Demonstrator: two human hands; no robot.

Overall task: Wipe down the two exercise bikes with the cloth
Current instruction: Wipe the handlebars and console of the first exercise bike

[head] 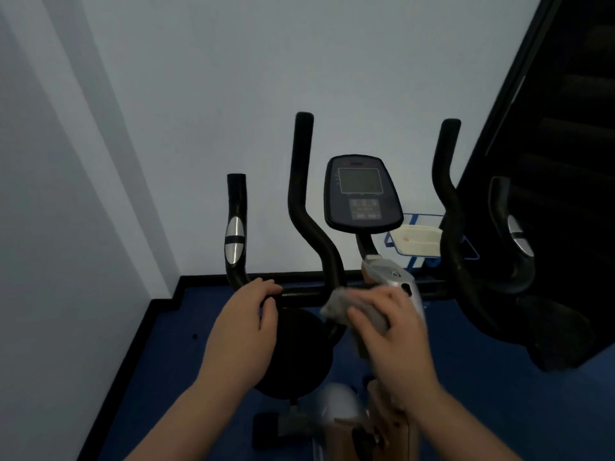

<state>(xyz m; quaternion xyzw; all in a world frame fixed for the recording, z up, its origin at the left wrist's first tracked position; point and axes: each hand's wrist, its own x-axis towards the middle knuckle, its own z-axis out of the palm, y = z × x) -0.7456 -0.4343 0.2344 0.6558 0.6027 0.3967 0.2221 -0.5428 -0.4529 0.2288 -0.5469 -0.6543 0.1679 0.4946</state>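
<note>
Two bare hands work at the near exercise bike [336,267]. The left hand [244,322] curls its fingers over the black handlebar crossbar [299,291], grasping it. The right hand [391,331] pinches a grey cloth [339,306], bunched under its fingers and pressed against the silver stem cover [396,277] where the bar meets it. Above sits the console [361,194], dark screen, its lettering too blurred to read. Behind the console a blue wire basket [399,241] holds a pale rectangular tub [417,241]; what is in the tub cannot be told. Black upright grips rise either side, the outer left one [235,227] bearing a silver pad. Blue floor [499,377] with black skirting meets a pale grey wall [199,94]; a dark panel [565,128] fills the right
</note>
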